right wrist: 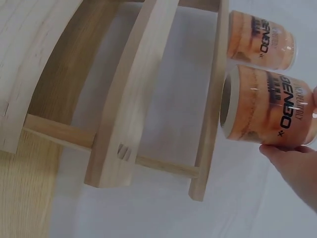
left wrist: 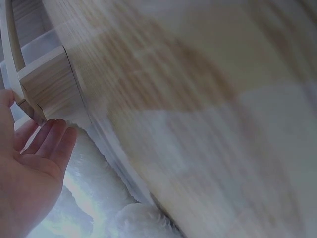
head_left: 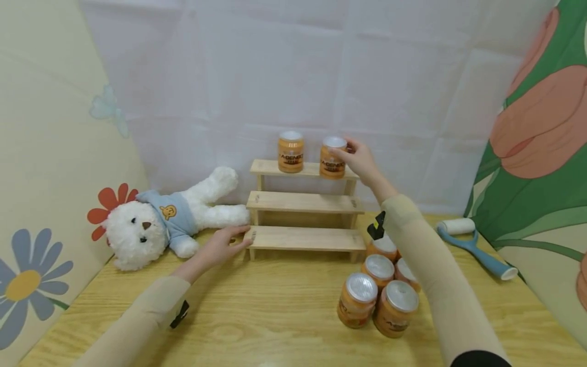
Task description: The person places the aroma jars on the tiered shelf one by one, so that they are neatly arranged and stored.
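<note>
A: Right hand (head_left: 360,161) status?
B: Fingers pinching an orange can (head_left: 332,167) by its upper part, can over the right part of the top step (head_left: 266,167) — right wrist view shows its underside, can't tell if the base touches the wood
A: Anything else up there?
B: Second can (head_left: 291,153), upright on that step, just left of the held one, small gap between
A: Left hand (head_left: 218,251)?
B: Fingers fairly straight, tips touching the left end of the bottom step (head_left: 302,238) — no can in it
A: Rest of the bench (head_left: 257,321)?
B: Five more cans (head_left: 357,302) visible, bunched front right of the stand, plush toy (head_left: 176,214) lying at left, lint roller (head_left: 477,250) far right
</note>
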{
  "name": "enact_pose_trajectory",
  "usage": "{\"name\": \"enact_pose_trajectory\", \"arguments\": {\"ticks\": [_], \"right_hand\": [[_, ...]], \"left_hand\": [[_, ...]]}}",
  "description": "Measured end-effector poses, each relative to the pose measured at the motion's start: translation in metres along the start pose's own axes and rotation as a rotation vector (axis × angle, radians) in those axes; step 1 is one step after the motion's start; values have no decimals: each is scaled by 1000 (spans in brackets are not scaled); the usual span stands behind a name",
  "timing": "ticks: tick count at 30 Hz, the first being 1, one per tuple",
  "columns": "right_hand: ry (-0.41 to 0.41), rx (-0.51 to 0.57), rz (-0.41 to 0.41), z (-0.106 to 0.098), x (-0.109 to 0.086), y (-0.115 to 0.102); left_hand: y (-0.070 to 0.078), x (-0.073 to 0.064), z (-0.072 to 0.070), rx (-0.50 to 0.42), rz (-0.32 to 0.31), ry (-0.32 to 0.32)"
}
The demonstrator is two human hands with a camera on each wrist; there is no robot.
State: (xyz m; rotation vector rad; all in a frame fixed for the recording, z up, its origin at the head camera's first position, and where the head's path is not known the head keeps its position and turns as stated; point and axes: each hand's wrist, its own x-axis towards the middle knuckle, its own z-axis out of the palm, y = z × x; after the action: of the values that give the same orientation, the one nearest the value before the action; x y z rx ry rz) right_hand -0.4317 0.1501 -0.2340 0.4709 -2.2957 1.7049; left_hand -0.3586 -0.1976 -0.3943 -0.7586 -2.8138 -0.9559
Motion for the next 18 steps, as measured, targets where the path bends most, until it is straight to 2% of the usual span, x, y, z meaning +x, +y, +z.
{"name": "enact_pose_trajectory", "arguments": {"ticks": [6,10,14,18], "right_hand": [[-68,-5,-13,-3,1,4],[-104,-50,-8,-3,4,4],[-74,-92,25,0,6,6],[-20,-65,65,4,8,8]], "left_hand": [[1,-1,0,2,12,4],[0,-2,-2,0,7,18],[1,-3,-3,-5,2,5],[2,-3,-2,-9,9,1]]}}
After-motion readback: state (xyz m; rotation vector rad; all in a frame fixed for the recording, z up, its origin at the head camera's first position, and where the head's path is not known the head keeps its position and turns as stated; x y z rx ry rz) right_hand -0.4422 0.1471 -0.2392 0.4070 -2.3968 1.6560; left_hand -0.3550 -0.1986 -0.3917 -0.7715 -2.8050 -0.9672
